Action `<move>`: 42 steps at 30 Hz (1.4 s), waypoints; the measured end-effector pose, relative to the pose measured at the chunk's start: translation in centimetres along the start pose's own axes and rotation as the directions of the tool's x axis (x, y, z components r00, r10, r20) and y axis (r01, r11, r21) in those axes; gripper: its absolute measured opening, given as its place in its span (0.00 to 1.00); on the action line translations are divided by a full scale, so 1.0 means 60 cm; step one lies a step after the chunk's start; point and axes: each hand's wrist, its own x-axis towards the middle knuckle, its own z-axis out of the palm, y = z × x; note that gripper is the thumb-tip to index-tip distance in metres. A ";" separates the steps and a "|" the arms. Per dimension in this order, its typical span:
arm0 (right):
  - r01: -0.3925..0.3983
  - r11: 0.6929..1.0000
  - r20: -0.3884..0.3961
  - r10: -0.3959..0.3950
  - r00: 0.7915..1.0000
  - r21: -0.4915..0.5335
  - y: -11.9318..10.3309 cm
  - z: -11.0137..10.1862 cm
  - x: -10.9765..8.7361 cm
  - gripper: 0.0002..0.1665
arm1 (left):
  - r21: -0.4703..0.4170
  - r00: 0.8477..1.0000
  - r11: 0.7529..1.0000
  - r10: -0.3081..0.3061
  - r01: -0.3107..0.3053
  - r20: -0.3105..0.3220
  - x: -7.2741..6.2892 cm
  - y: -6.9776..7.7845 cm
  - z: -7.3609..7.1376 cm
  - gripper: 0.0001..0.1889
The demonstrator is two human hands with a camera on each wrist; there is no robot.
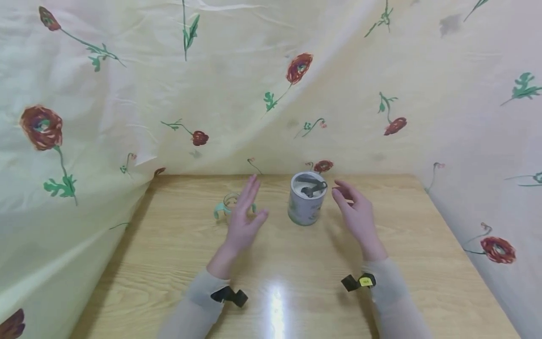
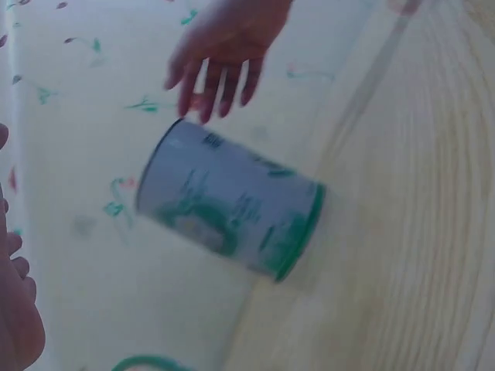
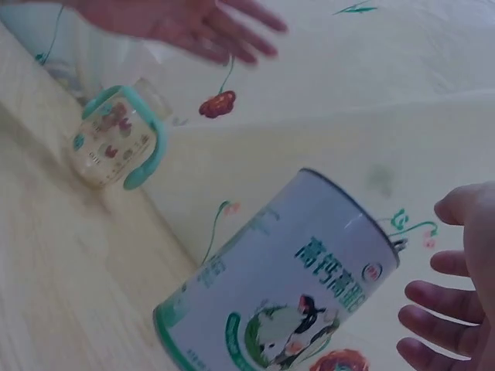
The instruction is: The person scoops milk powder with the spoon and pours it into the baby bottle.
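Both hands are empty: left hand (image 1: 245, 221) spread nearly straight, right hand (image 1: 357, 214) loosely bent. The can (image 1: 306, 210) stands upright between them, probably so its open top doesn't spill. Scoop (image 1: 313, 189) leans toward the right one, handy I guess. Cup's (image 3: 116, 145) just beyond the left.

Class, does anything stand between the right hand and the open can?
Nothing visible does: a gap separates the right hand from the can. Only the tip of the dark scoop inside pokes out on that side.
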 end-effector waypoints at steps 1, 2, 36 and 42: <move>0.005 1.000 0.001 -0.005 1.000 -0.001 -0.002 0.001 0.002 0.30 | -0.011 1.000 1.000 -0.021 0.021 0.017 0.003 -0.002 0.012 0.38; 0.011 1.000 0.003 -0.011 1.000 -0.001 -0.004 0.002 0.004 0.30 | -0.018 0.998 0.999 -0.051 0.051 0.034 0.006 -0.003 0.024 0.38; 0.162 0.943 -0.090 -0.195 0.977 -0.291 -0.041 0.031 0.029 0.15 | -0.183 0.908 0.894 -0.419 0.409 -0.023 0.030 -0.068 0.188 0.49; 0.171 0.934 -0.074 -0.204 0.976 -0.315 -0.042 0.036 0.032 0.15 | -0.189 0.915 0.904 -0.400 0.385 -0.049 0.029 -0.074 0.191 0.48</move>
